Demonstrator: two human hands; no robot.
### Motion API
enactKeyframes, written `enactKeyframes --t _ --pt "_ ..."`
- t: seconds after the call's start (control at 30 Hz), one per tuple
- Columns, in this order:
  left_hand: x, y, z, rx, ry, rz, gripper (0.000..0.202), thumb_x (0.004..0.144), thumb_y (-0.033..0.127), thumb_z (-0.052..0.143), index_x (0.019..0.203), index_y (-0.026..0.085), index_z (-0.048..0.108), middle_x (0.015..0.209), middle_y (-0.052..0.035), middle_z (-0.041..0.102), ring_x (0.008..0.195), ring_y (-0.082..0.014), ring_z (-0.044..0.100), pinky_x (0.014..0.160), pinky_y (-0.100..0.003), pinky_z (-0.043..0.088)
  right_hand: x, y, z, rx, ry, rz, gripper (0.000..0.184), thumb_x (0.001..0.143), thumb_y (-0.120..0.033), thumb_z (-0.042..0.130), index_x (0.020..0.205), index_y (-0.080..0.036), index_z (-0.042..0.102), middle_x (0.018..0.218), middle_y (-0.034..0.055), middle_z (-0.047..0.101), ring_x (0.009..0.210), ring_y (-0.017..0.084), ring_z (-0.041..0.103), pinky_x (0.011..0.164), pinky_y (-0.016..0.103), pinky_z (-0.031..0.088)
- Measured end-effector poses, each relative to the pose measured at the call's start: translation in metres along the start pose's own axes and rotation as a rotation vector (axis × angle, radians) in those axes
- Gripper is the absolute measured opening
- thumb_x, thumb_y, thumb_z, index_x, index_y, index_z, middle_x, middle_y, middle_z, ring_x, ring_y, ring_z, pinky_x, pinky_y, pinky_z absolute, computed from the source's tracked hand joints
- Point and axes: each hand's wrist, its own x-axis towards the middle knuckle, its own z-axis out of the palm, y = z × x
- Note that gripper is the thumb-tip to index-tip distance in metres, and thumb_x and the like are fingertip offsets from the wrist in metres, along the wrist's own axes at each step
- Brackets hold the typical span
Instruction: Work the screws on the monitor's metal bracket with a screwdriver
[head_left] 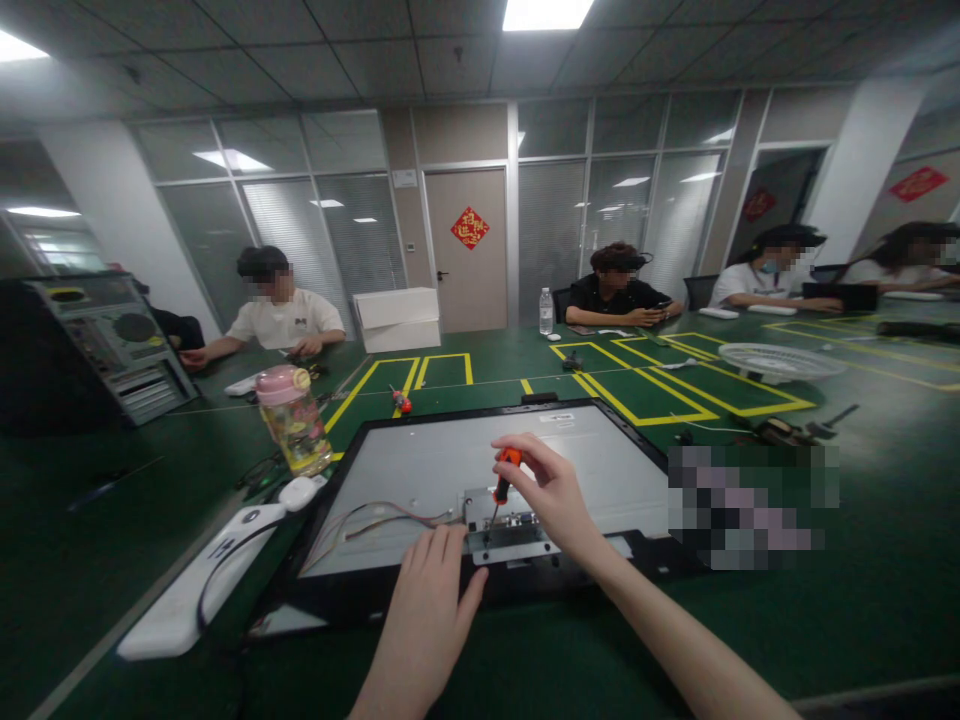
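Note:
My right hand (544,485) is closed around an orange-and-black screwdriver (502,480), whose shaft points down at a metal bracket (517,550). The bracket sits on the grey back of a flat display panel (600,450) with a black frame, lying on the table. Close to the bracket's left end, my left hand (433,580) lies flat on the panel's near edge, fingers stretched and thumb apart. Thin coloured wires (367,510) run over the panel's left part to the bracket. Whether the screwdriver tip sits in a screw is too small to tell.
Left of the panel are a white power bank-like box (202,590) with a black cable and a pink-lidded bottle (292,425). An open computer case (112,345) stands far left. A red-handled tool (401,400) lies beyond the panel. Several people sit across the green table (510,365).

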Motion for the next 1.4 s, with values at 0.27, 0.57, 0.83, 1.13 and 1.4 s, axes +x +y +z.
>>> enactKeyframes --t 0.27,0.57,0.83,1.13,1.4 --pt "-0.0005 -0.0007 0.0013 0.009 0.003 0.006 0.033 0.097 0.029 0.047 0.125 0.017 0.058 0.121 -0.0126 0.064 0.114 -0.0289 0.060 0.098 -0.046 0.047 -0.0055 -0.0064 -0.0005 -0.026 -0.056 -0.039 0.031 0.100 -0.036 0.049 0.124 -0.028 0.067 0.106 0.0080 0.069 0.098 0.023 0.066 0.087 0.040 0.051" --pt "-0.0009 -0.0012 0.0014 -0.023 -0.006 0.008 0.034 0.098 0.028 0.045 0.127 0.016 0.057 0.123 -0.0132 0.063 0.114 -0.0291 0.058 0.098 -0.048 0.046 0.0004 -0.0043 -0.0031 -0.125 0.053 -0.088 0.013 0.088 -0.025 0.067 0.099 -0.027 0.075 0.091 0.0051 0.069 0.086 0.022 0.064 0.081 0.038 0.049" --pt "0.0006 0.0012 -0.0018 0.014 -0.029 -0.007 0.035 0.097 0.028 0.049 0.129 0.014 0.057 0.124 -0.0144 0.063 0.117 -0.0303 0.058 0.100 -0.049 0.047 -0.0020 -0.0064 -0.0061 -0.083 0.006 -0.100 0.026 0.099 -0.028 0.051 0.113 -0.028 0.073 0.103 0.0070 0.071 0.095 0.023 0.067 0.085 0.039 0.050" --pt "0.0000 -0.0007 0.0024 0.060 0.009 0.014 0.034 0.097 0.028 0.050 0.127 0.016 0.059 0.122 -0.0133 0.065 0.114 -0.0302 0.061 0.099 -0.048 0.049 -0.0015 -0.0030 -0.0069 -0.033 -0.037 -0.084 0.028 0.100 -0.030 0.051 0.121 -0.029 0.069 0.110 0.0070 0.073 0.097 0.021 0.071 0.087 0.038 0.053" --pt "0.0000 0.0005 -0.0005 0.034 0.007 0.005 0.033 0.096 0.027 0.051 0.126 0.017 0.059 0.122 -0.0129 0.065 0.113 -0.0297 0.061 0.097 -0.048 0.050 -0.0016 -0.0037 -0.0051 -0.066 -0.026 -0.113 0.028 0.099 -0.027 0.051 0.121 -0.030 0.070 0.106 0.0064 0.073 0.095 0.021 0.070 0.083 0.037 0.054"
